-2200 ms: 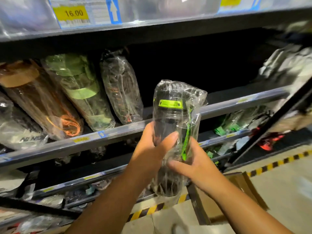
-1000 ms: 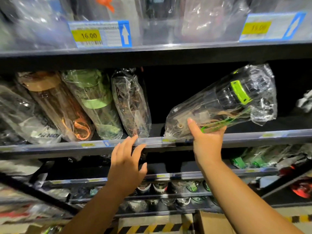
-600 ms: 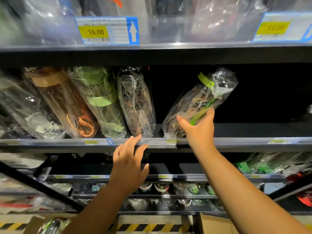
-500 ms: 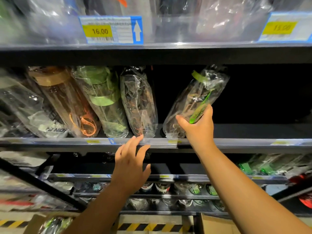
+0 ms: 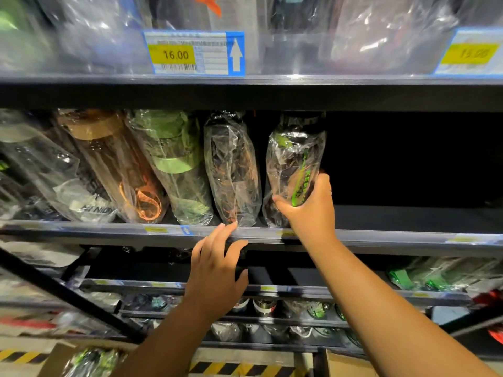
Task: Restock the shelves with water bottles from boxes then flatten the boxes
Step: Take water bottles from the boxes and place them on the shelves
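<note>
A plastic-wrapped water bottle with a green strap (image 5: 292,170) stands nearly upright on the middle shelf (image 5: 381,238), at the right end of a row of wrapped bottles (image 5: 231,170). My right hand (image 5: 310,208) grips its lower part from the right. Fingertips of my left hand (image 5: 215,270) rest on the shelf's front rail, just below the neighbouring bottle. A cardboard box (image 5: 81,360) holding more wrapped bottles shows at the bottom left.
Right of the held bottle the shelf is dark and bare. The upper shelf carries price tags (image 5: 193,54) and more wrapped goods. Lower shelves (image 5: 272,306) hold bottles. A second box edge (image 5: 345,363) sits at the bottom right, above striped floor tape.
My right hand has tipped the green-strapped bottle from a rightward lean to nearly upright and slid it left beside the row. My left hand has stayed on the rail.
</note>
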